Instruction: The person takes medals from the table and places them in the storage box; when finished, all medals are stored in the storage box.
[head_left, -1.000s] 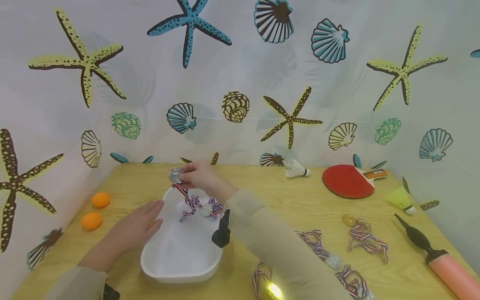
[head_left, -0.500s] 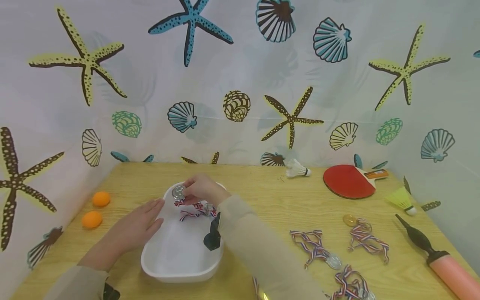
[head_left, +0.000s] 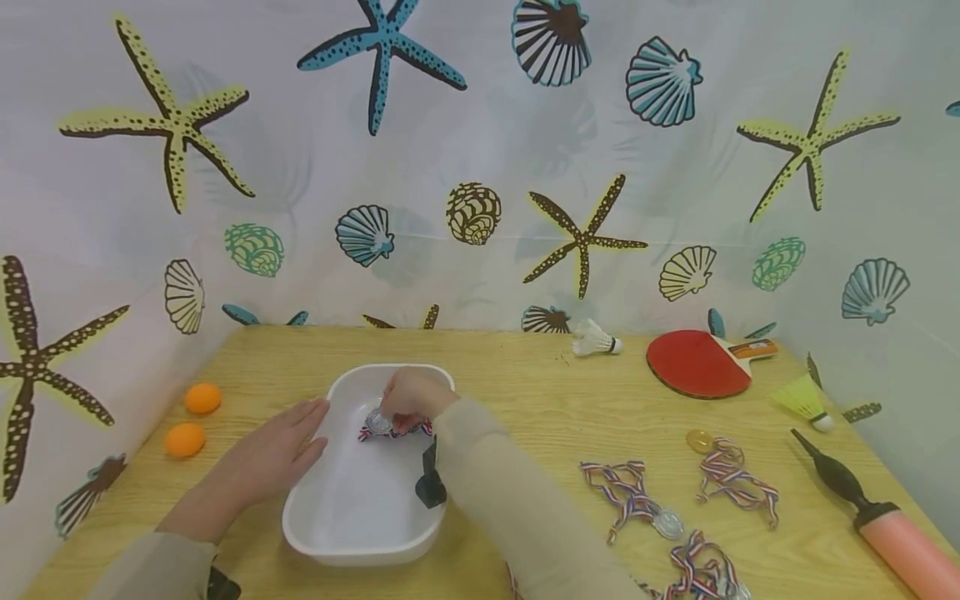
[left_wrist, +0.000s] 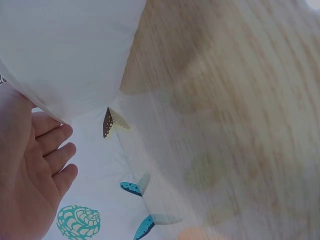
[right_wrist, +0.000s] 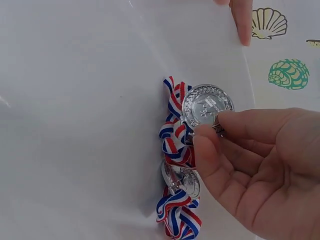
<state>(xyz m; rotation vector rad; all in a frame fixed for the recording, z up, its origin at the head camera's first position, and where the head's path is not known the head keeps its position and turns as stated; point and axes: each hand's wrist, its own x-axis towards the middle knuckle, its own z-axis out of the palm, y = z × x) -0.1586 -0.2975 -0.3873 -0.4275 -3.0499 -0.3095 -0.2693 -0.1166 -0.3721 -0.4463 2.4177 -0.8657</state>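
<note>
My right hand reaches into the white basin and pinches a silver medal at its edge between thumb and finger. Its red, white and blue ribbon lies bunched on the basin floor. Just beside it in the right wrist view is a second silver medal with its own ribbon. My left hand rests against the basin's left rim with fingers extended; the left wrist view shows those fingers relaxed at the rim's outside.
Two orange balls lie left of the basin. Right of it are several ribboned medals, one of them gold, and a pump. Farther back are a red paddle, a white shuttlecock and a yellow shuttlecock.
My right hand has lowered the silver medal from above the basin's far rim down to the basin floor, near the other medal. The left hand has stayed at the rim.
</note>
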